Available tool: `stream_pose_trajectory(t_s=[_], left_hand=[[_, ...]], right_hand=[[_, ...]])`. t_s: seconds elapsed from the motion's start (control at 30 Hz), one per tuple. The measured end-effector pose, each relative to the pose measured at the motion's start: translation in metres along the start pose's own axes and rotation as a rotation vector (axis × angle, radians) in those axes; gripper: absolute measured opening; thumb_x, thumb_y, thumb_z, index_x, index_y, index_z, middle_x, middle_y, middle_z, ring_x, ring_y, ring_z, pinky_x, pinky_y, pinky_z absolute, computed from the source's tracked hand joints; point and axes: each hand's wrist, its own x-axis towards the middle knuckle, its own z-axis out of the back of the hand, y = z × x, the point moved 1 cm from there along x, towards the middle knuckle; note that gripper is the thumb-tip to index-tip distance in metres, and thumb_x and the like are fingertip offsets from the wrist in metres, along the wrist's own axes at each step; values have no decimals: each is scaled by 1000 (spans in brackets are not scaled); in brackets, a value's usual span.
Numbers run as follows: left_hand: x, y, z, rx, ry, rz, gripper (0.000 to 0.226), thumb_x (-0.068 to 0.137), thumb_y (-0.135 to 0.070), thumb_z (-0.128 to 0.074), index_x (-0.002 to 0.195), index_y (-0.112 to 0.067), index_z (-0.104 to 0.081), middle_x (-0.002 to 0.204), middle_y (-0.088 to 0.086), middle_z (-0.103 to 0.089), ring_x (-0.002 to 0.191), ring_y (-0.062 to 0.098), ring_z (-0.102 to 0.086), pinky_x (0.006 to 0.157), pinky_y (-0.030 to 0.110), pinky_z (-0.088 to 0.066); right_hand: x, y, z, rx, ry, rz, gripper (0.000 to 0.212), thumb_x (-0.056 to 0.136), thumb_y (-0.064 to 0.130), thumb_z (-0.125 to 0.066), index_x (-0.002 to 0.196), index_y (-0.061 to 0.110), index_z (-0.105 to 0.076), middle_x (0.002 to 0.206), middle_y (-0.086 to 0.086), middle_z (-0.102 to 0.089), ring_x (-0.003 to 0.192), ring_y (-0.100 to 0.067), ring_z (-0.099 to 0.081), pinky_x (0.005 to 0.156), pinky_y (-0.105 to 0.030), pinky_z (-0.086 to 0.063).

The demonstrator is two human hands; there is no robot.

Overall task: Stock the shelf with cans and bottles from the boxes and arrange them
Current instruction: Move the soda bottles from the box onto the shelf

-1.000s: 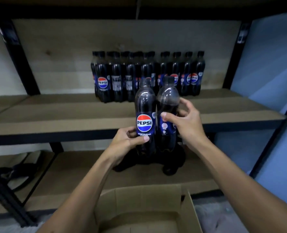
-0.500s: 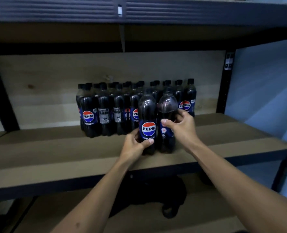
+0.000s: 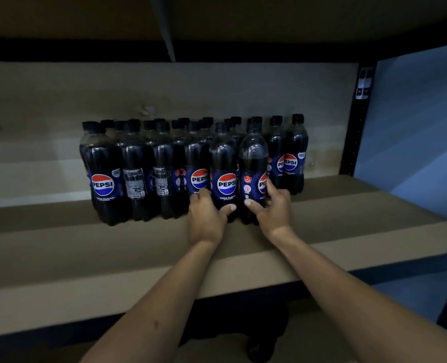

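i log two upright bottles on the shelf board (image 3: 138,247), front of the pack: left bottle (image 3: 223,176) reads "pepsi zero sugar", right bottle (image 3: 254,174) shows "pe". my left hand (image 3: 206,218) grips the first low, my right hand (image 3: 274,208) the second.

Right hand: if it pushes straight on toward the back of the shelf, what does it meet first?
The right hand already grips a bottle; pushed on, that bottle would likely meet the stocked bottles right behind it, though depth is unclear.
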Motion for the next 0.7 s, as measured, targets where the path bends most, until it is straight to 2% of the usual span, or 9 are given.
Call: stream_pose_trajectory(t_s=[0.07, 0.13, 0.23, 0.33, 0.43, 0.53, 0.6, 0.7], left_hand=[[2, -5, -3, 74, -32, 11, 62, 77, -38, -80, 121, -5, -52, 123, 16, -54, 112, 36, -55, 90, 44, -46], [6, -7, -7, 89, -35, 19, 59, 77, -37, -80, 117, -5, -51, 117, 16, -59, 110, 37, -57, 87, 46, -48], [10, -7, -13, 89, -25, 11, 57, 81, -30, -79, 119, -5, -45, 112, 16, -63, 107, 38, -59, 85, 45, -47], [11, -7, -15, 117, -9, -24, 45, 87, -24, -72, 120, -7, -46, 112, 14, -63, 106, 37, -59, 86, 44, -46], [11, -4, -14, 111, 1, -31, 27, 88, -22, -69, 108, -11, -55, 107, 9, -63, 101, 30, -60, 81, 37, -44], [9, -2, -11, 83, 3, -27, 15, 87, -16, -67, 100, -14, -59, 101, 7, -66, 97, 28, -61, 80, 36, -46], [5, 0, -7, 81, 12, -27, 18, 86, -11, -62, 104, -14, -63, 103, 6, -68, 99, 27, -62, 85, 36, -48], [-5, 1, 2, 117, 107, -46, 38, 87, -9, -57, 125, -15, -61, 117, 8, -67, 112, 28, -60, 95, 36, -48]], right_hand=[[6, 2, -3, -69, -9, -10, 77, 79, 29, -80, 147, 23, -44, 114, -12, -51, 104, -25, -57, 99, -35, -46], [10, 3, -8, -79, -12, -22, 74, 81, 29, -78, 147, 22, -44, 115, -12, -54, 106, -26, -57, 98, -34, -46], [14, 4, -16, -120, -36, -36, 68, 82, 23, -77, 143, 15, -49, 118, -13, -57, 109, -29, -58, 98, -36, -47], [19, 3, -21, -160, -25, -67, 55, 85, 10, -72, 137, 8, -54, 119, -14, -64, 112, -29, -61, 98, -32, -47], [19, 2, -20, -162, -37, -133, 46, 88, 6, -65, 134, 6, -58, 118, -17, -68, 112, -30, -62, 98, -28, -45], [15, 1, -17, -163, -30, -129, 43, 87, 7, -65, 130, 6, -61, 115, -17, -69, 111, -31, -63, 100, -33, -48], [10, 4, -14, -172, -17, -132, 40, 86, 8, -66, 126, 5, -64, 113, -16, -70, 110, -30, -64, 99, -35, -49], [-4, 10, -7, -173, 19, -184, 34, 87, 9, -65, 120, 7, -67, 111, -11, -71, 109, -27, -64, 96, -29, -47]])
